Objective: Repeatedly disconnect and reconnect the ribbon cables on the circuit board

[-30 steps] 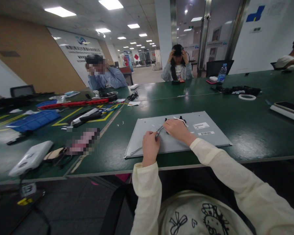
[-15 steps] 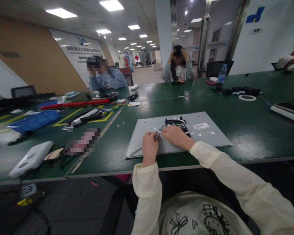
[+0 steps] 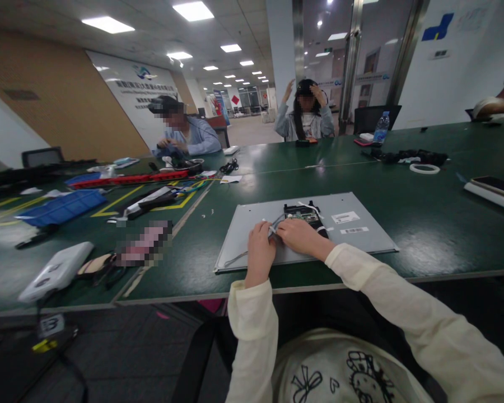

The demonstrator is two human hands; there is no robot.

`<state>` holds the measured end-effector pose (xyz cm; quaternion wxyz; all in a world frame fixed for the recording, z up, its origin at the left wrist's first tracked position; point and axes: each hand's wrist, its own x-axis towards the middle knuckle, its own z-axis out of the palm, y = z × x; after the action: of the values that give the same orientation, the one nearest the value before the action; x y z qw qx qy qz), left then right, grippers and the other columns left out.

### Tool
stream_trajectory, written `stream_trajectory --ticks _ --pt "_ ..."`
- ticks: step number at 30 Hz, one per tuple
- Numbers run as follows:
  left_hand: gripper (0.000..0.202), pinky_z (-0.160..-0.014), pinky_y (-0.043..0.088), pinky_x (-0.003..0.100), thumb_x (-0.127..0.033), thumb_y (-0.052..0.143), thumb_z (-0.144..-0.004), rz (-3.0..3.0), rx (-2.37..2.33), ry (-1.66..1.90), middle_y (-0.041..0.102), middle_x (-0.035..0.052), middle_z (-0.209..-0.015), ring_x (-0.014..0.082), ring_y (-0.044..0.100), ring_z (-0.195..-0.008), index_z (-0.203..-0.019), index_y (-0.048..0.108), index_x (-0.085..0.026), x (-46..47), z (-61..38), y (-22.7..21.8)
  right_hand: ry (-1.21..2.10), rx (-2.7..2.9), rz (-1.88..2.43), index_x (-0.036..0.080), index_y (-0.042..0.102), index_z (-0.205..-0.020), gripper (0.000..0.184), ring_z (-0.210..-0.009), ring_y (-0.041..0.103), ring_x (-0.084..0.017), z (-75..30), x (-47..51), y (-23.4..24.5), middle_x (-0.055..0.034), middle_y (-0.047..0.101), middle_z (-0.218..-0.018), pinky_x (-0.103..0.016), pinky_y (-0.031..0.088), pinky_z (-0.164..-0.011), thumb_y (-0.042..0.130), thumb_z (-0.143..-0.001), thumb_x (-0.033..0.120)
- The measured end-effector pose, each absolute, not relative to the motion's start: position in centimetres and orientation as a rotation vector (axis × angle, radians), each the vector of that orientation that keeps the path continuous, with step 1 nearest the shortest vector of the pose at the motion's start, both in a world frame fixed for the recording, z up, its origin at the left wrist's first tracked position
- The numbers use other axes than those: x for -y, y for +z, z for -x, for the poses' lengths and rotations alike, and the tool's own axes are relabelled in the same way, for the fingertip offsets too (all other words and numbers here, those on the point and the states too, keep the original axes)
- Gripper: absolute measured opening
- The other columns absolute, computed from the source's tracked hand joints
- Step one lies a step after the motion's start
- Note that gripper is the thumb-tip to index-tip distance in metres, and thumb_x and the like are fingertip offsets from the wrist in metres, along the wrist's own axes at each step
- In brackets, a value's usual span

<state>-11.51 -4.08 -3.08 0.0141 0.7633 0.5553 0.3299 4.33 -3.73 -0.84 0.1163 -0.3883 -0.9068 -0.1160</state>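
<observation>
A flat grey display panel lies on the table with its back up. Two white labels sit at its right side. Near its middle is a black-framed circuit board with white tape strips over it. A grey cable runs from the panel's left front up to the board and passes under my fingers. My left hand is closed on this cable, a bit of white strip at its fingertips. Right against it, my right hand is closed on the same cable, its fingertips partly hidden.
At left lie a white device, a pink-and-black phone-like item, a blue tray and a red bar. Tape roll, black straps and a bottle are at back right. Two people sit opposite, another far right.
My left hand has shifted slightly right and up, closer to my right hand. The white strip between them shows less. Across the table, the two people's hands have moved away from their faces.
</observation>
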Motion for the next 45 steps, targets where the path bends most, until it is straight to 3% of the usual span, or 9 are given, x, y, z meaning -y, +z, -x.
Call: stream_trajectory --ticks 4,8,14,20,36,41,45 --pt "0.046 -0.112 0.039 0.041 0.003 0.047 -0.078 -2.425 -1.695 1.018 0.057 0.0168 -0.133 0.0247 0.051 -0.127 -0.120 0.059 -0.009 4.0 11.4 -3.4 -0.321 2.659 1.136 0.006 0.066 -0.103 0.024 -0.097 0.059 -0.023 -4.3 3.8 -0.6 -0.0153 0.065 -0.101 -0.034 0.045 -0.086 0.044 -0.096 0.010" --pt "0.038 -0.112 0.039 0.037 -0.002 0.043 -0.086 -2.413 -1.780 0.928 0.061 0.0176 -0.130 0.0233 0.054 -0.125 -0.119 0.060 -0.007 4.0 11.4 -3.4 -0.305 2.659 1.161 0.006 0.067 -0.102 0.025 -0.098 0.059 -0.022 -4.2 3.8 -0.6 -0.0161 0.065 -0.101 -0.035 0.044 -0.087 0.042 -0.097 0.011" --pt "0.035 -0.099 0.046 0.032 -0.007 0.038 -0.092 -2.446 -1.900 0.636 0.067 0.0123 -0.119 0.0203 0.064 -0.110 -0.119 0.060 -0.013 4.8 11.1 -2.0 -0.301 2.654 1.127 0.006 0.066 -0.105 0.023 -0.098 0.060 -0.022 -4.1 3.7 -1.1 -0.0146 0.066 -0.101 -0.034 0.044 -0.088 0.044 -0.097 0.010" --pt "0.028 -0.091 0.046 0.033 -0.011 0.037 -0.094 -2.481 -2.038 0.393 0.068 0.0127 -0.110 0.0226 0.063 -0.107 -0.108 0.060 -0.016 5.5 10.0 -0.4 -0.241 2.620 1.135 0.008 0.067 -0.102 0.021 -0.100 0.061 -0.022 -4.3 3.6 -1.6 -0.0122 0.067 -0.103 -0.033 0.044 -0.091 0.047 -0.096 0.012" --pt "0.018 -0.084 0.045 0.034 -0.020 0.045 -0.093 -2.378 -2.071 0.378 0.071 0.0114 -0.098 0.0243 0.066 -0.100 -0.109 0.052 -0.019 4.1 10.4 -0.4 -0.146 2.674 1.142 0.008 0.066 -0.105 0.025 -0.100 0.064 -0.023 -4.6 4.9 -0.9 -0.0154 0.066 -0.106 -0.034 0.047 -0.089 0.043 -0.096 0.011" --pt "0.020 -0.078 0.046 0.030 -0.022 0.050 -0.091 -2.308 -2.039 0.357 0.071 0.0116 -0.095 0.0235 0.068 -0.092 -0.110 0.053 -0.019 3.0 10.5 -0.1 -0.010 2.659 1.060 0.006 0.064 -0.115 0.031 -0.105 0.064 -0.024 -5.1 6.5 -0.7 -0.0178 0.065 -0.112 -0.036 0.048 -0.093 0.048 -0.097 0.026" --pt "0.023 -0.075 0.046 0.029 -0.020 0.053 -0.088 -2.251 -1.984 0.397 0.071 0.0109 -0.093 0.0228 0.068 -0.090 -0.111 0.051 -0.018 2.3 10.7 -0.4 0.045 2.620 0.963 0.001 0.054 -0.132 0.055 -0.127 0.052 -0.030 -5.9 7.9 -1.4 -0.0245 0.052 -0.136 -0.043 0.040 -0.107 0.051 -0.095 0.042"
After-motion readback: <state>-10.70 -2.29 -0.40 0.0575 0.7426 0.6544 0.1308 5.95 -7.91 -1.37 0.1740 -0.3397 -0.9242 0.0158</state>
